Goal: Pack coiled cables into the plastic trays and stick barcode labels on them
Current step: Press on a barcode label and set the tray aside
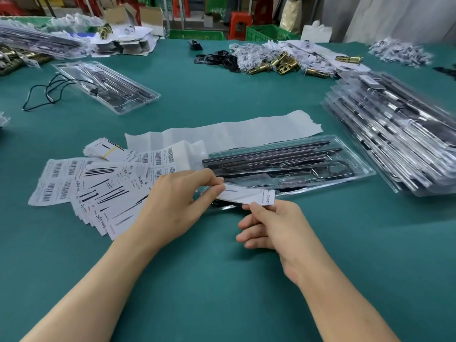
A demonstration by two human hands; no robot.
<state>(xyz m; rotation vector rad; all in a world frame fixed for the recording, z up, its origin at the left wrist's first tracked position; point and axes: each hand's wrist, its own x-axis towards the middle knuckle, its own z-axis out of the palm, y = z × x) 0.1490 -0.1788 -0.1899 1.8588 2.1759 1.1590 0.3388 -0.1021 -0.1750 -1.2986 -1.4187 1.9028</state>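
My left hand [177, 193] pinches the left end of a white card [246, 195] with thumb and fingertips. My right hand [269, 228] pinches the card's near right edge between thumb and index; the other fingers are loosely curled and hold nothing. The card is printed "Grow Light" at its right end and is held flat, just over the near left corner of the clear plastic tray [365, 172].

The tray lies on the green table [222, 280] in front of me, long side running left to right. It holds long black bars, and a coiled cable [336, 167] sits in its right part.

Left of the tray:
- barcode label sheets [56, 183], flat on the table
- a fan of printed cards [106, 193], partly over them
- a rubber-banded card bundle [106, 149] behind
- a white paper strip [234, 132], behind the tray

At far right is a stack of packed trays [394, 134]. At far left, another tray [108, 87] has a loose black cable [49, 90] trailing off it. Brass lock parts [278, 65] lie at the far side of the table.
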